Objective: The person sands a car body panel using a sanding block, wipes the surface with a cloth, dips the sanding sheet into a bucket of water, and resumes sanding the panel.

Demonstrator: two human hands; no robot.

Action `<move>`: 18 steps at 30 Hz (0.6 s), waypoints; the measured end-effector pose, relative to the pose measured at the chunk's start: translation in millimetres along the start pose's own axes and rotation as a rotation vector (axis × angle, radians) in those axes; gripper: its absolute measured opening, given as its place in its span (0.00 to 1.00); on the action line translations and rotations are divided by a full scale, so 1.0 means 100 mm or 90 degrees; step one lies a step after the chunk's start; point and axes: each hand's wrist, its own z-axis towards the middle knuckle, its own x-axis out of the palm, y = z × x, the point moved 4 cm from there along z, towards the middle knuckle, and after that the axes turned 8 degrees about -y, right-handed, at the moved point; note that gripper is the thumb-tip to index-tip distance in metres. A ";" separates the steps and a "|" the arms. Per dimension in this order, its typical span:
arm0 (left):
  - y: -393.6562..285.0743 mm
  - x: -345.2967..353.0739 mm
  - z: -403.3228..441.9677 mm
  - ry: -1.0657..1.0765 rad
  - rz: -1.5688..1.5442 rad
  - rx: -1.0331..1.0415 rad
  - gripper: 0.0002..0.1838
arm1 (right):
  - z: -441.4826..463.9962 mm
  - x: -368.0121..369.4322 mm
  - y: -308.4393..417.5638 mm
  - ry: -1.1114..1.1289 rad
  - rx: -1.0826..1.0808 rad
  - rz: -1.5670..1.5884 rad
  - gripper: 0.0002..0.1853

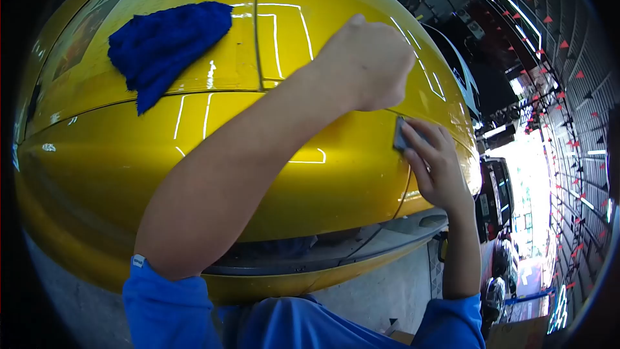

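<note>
My left arm reaches across the glossy yellow car [336,194]. At its end my left hand [369,63] is closed in a fist, back of the hand up, over the car body; its fingers curl underneath, so anything in them is hidden. My right hand [441,163] pinches a small grey block [402,134] between thumb and fingers. The block is against or just above the yellow paint, near a panel seam. A crumpled dark blue microfiber cloth [169,48] lies on the car at the upper left, apart from both hands.
Below the yellow panel runs a dark glass or trim strip [290,249]. Grey floor [381,284] shows beneath the car. At the right are a dark vehicle [496,197], a bright opening [526,181] and strings of small red flags.
</note>
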 end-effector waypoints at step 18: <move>-0.05 0.00 0.00 0.001 0.000 0.004 0.15 | -0.03 -0.01 0.10 -0.003 0.010 -0.007 0.20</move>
